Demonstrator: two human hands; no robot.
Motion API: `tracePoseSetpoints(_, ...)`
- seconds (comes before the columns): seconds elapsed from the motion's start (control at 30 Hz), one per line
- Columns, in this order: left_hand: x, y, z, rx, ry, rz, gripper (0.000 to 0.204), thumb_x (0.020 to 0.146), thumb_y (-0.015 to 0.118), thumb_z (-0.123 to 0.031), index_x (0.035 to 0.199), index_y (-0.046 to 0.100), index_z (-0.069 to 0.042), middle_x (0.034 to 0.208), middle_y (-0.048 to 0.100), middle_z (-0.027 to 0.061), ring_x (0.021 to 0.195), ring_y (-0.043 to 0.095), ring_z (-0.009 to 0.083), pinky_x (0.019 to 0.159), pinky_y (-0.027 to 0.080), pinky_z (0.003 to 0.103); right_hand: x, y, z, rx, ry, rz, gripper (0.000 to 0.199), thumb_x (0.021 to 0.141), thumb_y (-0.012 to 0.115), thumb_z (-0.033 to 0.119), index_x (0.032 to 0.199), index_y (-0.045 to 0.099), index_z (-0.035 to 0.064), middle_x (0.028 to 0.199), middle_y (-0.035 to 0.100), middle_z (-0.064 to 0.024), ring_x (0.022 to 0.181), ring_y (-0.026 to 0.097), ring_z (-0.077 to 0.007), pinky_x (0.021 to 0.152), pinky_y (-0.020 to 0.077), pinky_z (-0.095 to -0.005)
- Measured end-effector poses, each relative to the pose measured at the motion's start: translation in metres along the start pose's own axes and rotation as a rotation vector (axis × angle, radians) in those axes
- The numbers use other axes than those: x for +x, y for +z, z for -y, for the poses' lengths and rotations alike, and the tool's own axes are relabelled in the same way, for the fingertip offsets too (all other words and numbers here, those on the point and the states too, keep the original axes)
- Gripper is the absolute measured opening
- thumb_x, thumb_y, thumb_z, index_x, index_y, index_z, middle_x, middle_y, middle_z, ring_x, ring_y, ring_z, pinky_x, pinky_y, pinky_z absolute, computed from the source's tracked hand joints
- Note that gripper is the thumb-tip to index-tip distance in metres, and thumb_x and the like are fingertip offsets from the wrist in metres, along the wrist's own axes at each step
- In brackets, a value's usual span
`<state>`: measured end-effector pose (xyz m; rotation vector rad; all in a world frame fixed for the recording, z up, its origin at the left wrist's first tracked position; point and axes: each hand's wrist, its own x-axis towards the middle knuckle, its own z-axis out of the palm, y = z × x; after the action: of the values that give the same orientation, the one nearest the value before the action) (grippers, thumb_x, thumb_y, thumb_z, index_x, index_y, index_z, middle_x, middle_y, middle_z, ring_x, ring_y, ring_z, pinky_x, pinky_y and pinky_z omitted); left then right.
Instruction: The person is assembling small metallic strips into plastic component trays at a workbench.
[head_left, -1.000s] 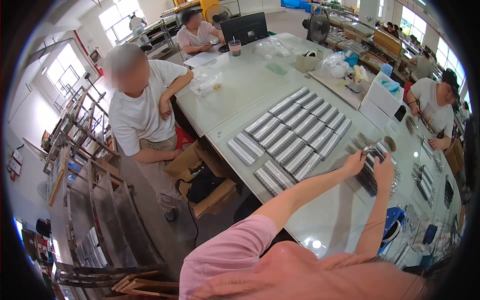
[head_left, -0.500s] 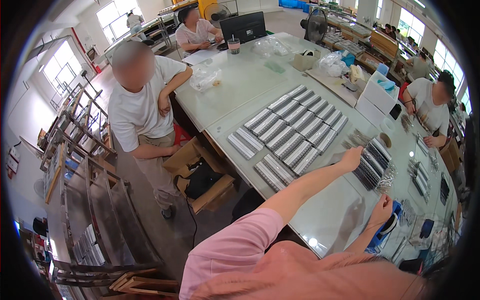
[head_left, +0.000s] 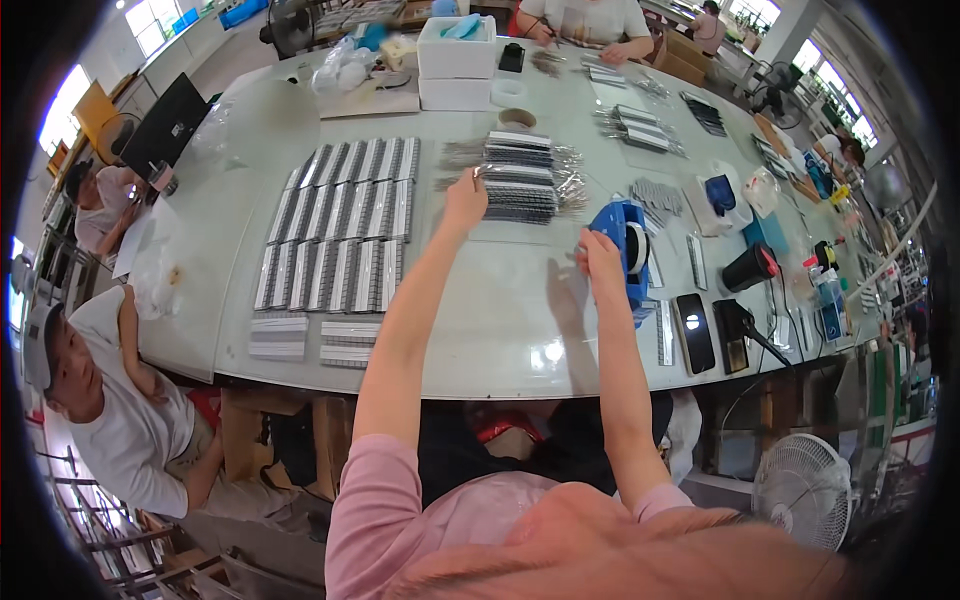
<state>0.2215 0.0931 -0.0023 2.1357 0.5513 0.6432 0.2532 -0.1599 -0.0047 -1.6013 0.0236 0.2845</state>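
Note:
My left hand [head_left: 467, 203] reaches out to the left end of a stack of dark and silver strips [head_left: 519, 178] with thin wire leads sticking out on both sides. Its fingers are pinched together among the leads; what lies between them is too small to make out. My right hand [head_left: 602, 262] is at the left side of a blue tape dispenser [head_left: 622, 235], with its fingers curled together near the front end. Anything in those fingers is hidden. Left of my left arm lie neat rows of silver-and-grey strip bundles [head_left: 340, 205].
A tape roll [head_left: 517, 118] and white foam box [head_left: 457, 62] stand behind the stack. To the right are a phone [head_left: 695, 332], a black cup [head_left: 750, 268] and loose strips. People sit at the far side and left; a fan [head_left: 803, 490] stands lower right.
My view has swung to the right, so the table now lies squarely ahead. The left hand stays at the leads, and the right hand stays close to the tape dispenser.

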Motion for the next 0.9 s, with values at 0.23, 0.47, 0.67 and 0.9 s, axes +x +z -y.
tracePoseSetpoints(0.23,0.006,0.005,0.012,-0.142,-0.081,-0.074,0.028,0.093,0.049,-0.024,0.107,0.058,-0.002,0.1,0.065,0.0238,0.098,0.06,0.0426,0.084,0.046,0.048,0.061,0.026,-0.001,0.234,0.296,-0.024,0.051,0.074,0.084,0.033,0.105,0.057,0.0026,0.079,0.056,-0.0078,0.06,0.057,-0.0166,0.046,0.0378,-0.0257)
tracePoseSetpoints(0.47,0.011,0.006,0.015,-0.176,-0.097,-0.095,0.027,0.091,0.051,-0.023,0.103,0.058,0.0,0.096,0.066,0.0232,0.095,0.061,0.0423,0.083,0.046,0.048,0.101,0.051,0.012,-0.079,0.154,0.01,0.056,0.069,0.085,0.043,0.103,0.062,0.004,0.078,0.057,-0.0042,0.057,0.052,-0.0139,0.044,0.0346,-0.0262)
tracePoseSetpoints(0.67,0.013,0.003,0.022,-0.163,-0.187,-0.126,0.028,0.09,0.054,-0.027,0.097,0.061,-0.001,0.092,0.068,0.019,0.09,0.064,0.0383,0.08,0.047,0.046,0.114,0.063,0.015,-0.157,0.126,-0.03,0.054,0.068,0.083,0.05,0.089,0.062,0.0051,0.067,0.052,-0.0042,0.055,0.048,-0.013,0.042,0.032,-0.0279)
tracePoseSetpoints(0.9,0.014,0.002,0.032,-0.172,-0.251,-0.144,0.031,0.092,0.052,-0.028,0.096,0.062,0.001,0.092,0.068,0.0199,0.09,0.064,0.0374,0.08,0.048,0.045,0.047,0.061,0.002,-0.209,-0.13,-0.153,0.09,0.077,0.077,0.046,0.137,0.039,-0.0092,0.121,0.057,-0.0215,0.077,0.063,-0.0219,0.068,0.0507,-0.0303)
